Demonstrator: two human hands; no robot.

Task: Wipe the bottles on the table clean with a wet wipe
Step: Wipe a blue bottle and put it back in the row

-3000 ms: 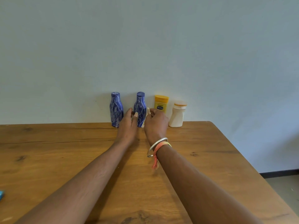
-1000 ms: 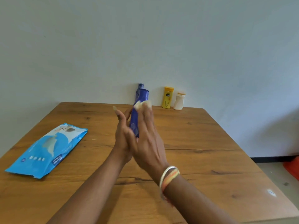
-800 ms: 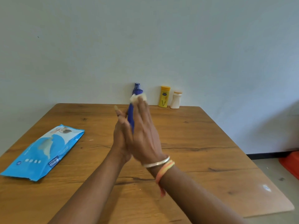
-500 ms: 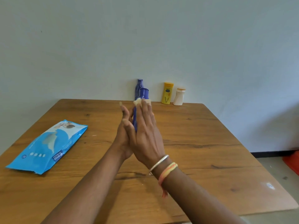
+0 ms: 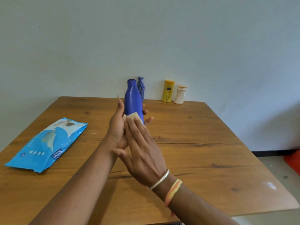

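Note:
A blue bottle (image 5: 133, 99) is held upright above the wooden table (image 5: 203, 143), its plain side facing me. My left hand (image 5: 116, 132) grips its lower part from the left and behind. A folded whitish wet wipe (image 5: 132, 116) lies against the bottle's lower front, pressed there by the flat fingers of my right hand (image 5: 142, 150). A second blue patterned bottle (image 5: 140, 87), a yellow bottle (image 5: 168, 91) and a white bottle (image 5: 180, 95) stand in a row against the wall at the table's far edge.
A blue wet-wipe pack (image 5: 47, 143) lies flat on the left of the table. The table's right edge drops to a grey floor, where something orange-red (image 5: 293, 161) sits at the far right. A pale wall runs behind the table.
My right hand slid the wipe from the bottle's neck down to its lower body, baring the upper part. Three seconds ago both hands were at the row by the wall, grasping this bottle.

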